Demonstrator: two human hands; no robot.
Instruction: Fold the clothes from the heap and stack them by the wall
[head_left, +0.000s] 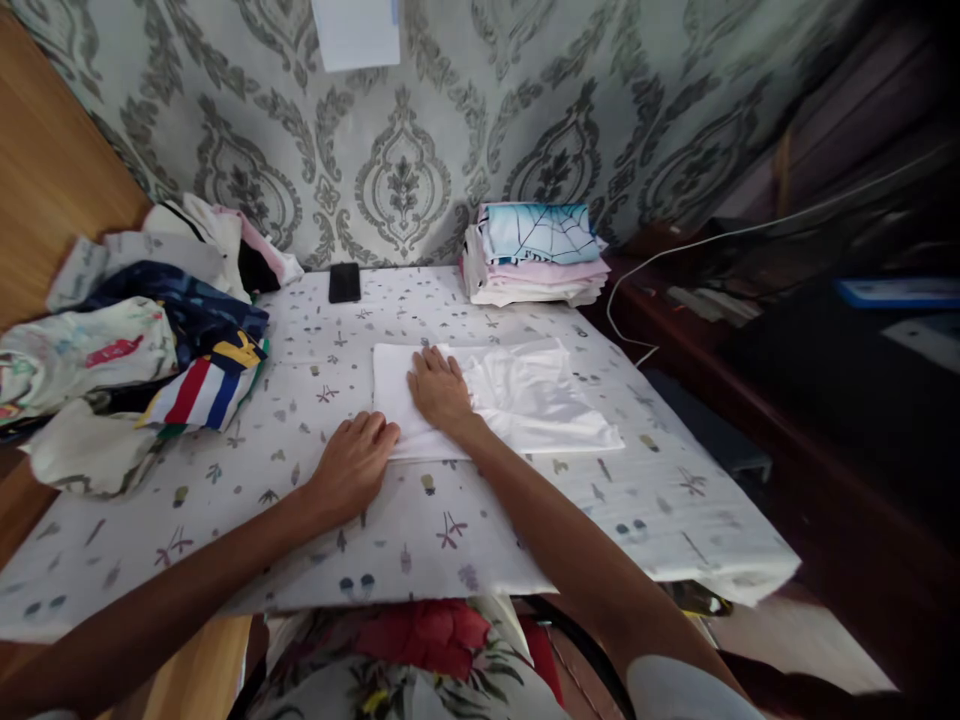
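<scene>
A white garment (525, 395), folded into a long shape, lies on the patterned tablecloth in front of me. Its left part is smooth and its right part wrinkled. My right hand (440, 388) rests on the left part of the cloth with its fingers spread and pointing away from me. At the garment's near left corner is my left hand (356, 462), its fingers curled together against the fabric edge. The fingertips and whatever cloth they pinch are hidden.
A loose heap of clothes (202, 300) covers the table's left side. Folded clothes (536, 250) are stacked at the back right. A black phone (345, 283) lies near the back edge. Beyond the right edge, a white cable (697, 240) hangs over a dark surface.
</scene>
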